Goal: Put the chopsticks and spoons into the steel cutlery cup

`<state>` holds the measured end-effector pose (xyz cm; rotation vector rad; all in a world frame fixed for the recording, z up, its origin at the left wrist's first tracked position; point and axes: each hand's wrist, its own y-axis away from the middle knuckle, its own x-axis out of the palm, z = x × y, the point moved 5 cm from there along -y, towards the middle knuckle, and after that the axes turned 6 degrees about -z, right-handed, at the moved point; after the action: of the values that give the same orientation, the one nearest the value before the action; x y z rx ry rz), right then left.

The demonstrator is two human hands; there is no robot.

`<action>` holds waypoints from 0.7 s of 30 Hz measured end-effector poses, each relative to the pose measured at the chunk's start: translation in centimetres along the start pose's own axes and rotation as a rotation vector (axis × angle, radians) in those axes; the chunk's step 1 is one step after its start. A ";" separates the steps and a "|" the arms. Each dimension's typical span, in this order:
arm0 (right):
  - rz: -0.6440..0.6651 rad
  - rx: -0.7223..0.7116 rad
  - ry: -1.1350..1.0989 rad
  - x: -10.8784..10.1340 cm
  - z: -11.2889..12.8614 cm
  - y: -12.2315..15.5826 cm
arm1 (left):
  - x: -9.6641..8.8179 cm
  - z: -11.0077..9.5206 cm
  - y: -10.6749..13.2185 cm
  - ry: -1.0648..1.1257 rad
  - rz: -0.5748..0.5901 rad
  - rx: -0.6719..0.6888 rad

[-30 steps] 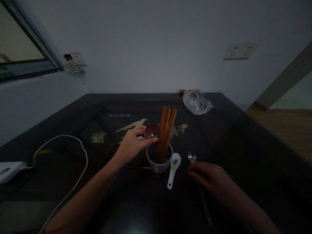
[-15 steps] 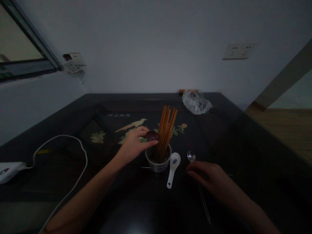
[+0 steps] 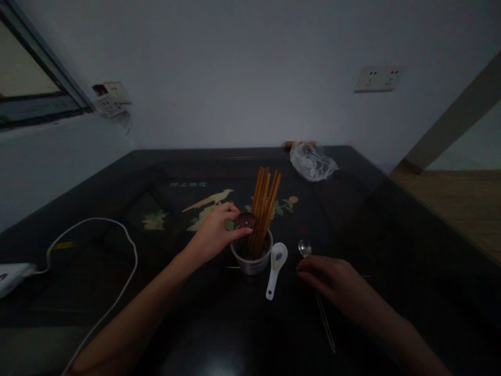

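My left hand (image 3: pixel 213 233) pinches a dark spoon (image 3: pixel 246 220) by its bowl, just over the rim of a small metal cup (image 3: pixel 251 258). Several wooden chopsticks (image 3: pixel 264 209) stand upright in that cup. A white ceramic spoon (image 3: pixel 276 261) with a blue mark lies on the dark table (image 3: pixel 195 324) right of the cup. Further right lies a long metal spoon (image 3: pixel 306 248). My right hand (image 3: pixel 332 282) rests over the metal spoon's handle, fingers curled loosely; whether it grips the handle is hidden.
A crumpled clear plastic bag (image 3: pixel 311 162) lies at the table's far edge. A white cable (image 3: pixel 105 235) loops across the left side to a white device (image 3: pixel 11 274). Wall sockets (image 3: pixel 378 78) sit on the back wall, a window at left.
My left hand has lowered the dark spoon, its bowl turning from facing me to nearly flat at the cup's rim. The right hand has barely moved.
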<state>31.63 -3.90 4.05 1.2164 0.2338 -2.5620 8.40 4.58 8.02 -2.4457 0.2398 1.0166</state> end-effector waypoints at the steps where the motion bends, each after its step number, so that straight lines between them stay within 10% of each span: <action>1: 0.005 0.005 0.002 0.0 0.0 0.0 | 0.0 0.0 0.0 0.000 0.005 -0.001; 21: 0.017 0.014 -0.004 -0.2 0.3 0.1 | 0.3 0.0 -0.1 0.035 0.017 0.007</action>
<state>31.58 -4.06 4.44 1.2135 0.2047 -2.5553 8.68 4.66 7.82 -2.4607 0.2758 0.9797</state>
